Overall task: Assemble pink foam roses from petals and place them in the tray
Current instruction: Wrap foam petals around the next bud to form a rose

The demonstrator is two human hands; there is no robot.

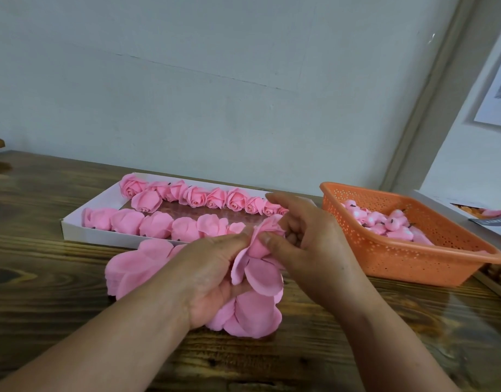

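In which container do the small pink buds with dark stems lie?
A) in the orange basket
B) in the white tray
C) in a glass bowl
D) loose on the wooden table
A: the small buds lie heaped inside the orange basket, to the right of the white tray that holds finished roses.

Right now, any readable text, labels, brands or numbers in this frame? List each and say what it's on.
No text can be read anywhere in the head view.
Sheet on the wall, far right: grey printed marks, too blurred to read.
Printed card on the table's right edge beyond the orange basket: a dark strip, too small to read.
White tray, basket, pink foam roses: no labels visible.
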